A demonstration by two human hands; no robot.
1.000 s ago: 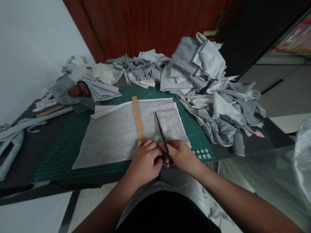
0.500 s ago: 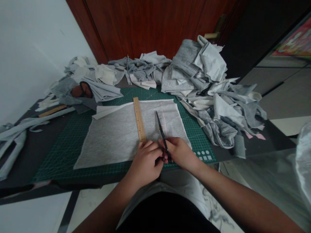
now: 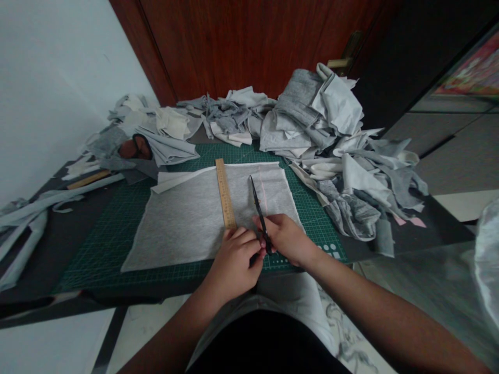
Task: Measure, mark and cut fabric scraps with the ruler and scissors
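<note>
A flat grey fabric piece [image 3: 183, 218] lies on a green cutting mat [image 3: 101, 244], with a faint pink line drawn near its right side. A wooden ruler [image 3: 225, 192] rests on the fabric, pointing away from me. My right hand [image 3: 286, 239] is closed round the handles of black scissors [image 3: 258, 210], whose blades point up along the pink line. My left hand [image 3: 234, 259] presses curled fingers on the fabric's near edge, right beside the scissors.
Heaps of grey and white fabric scraps [image 3: 335, 145] crowd the back and right of the dark table [image 3: 429, 228]. More scraps and a brown-handled tool [image 3: 134, 148] lie at the back left. Fabric strips [image 3: 27, 213] hang at the far left. A wooden door [image 3: 249, 47] stands behind.
Both hands and the scissors have crept slightly forward along the pink line; the view shifted a little. The ruler stays where it was.
</note>
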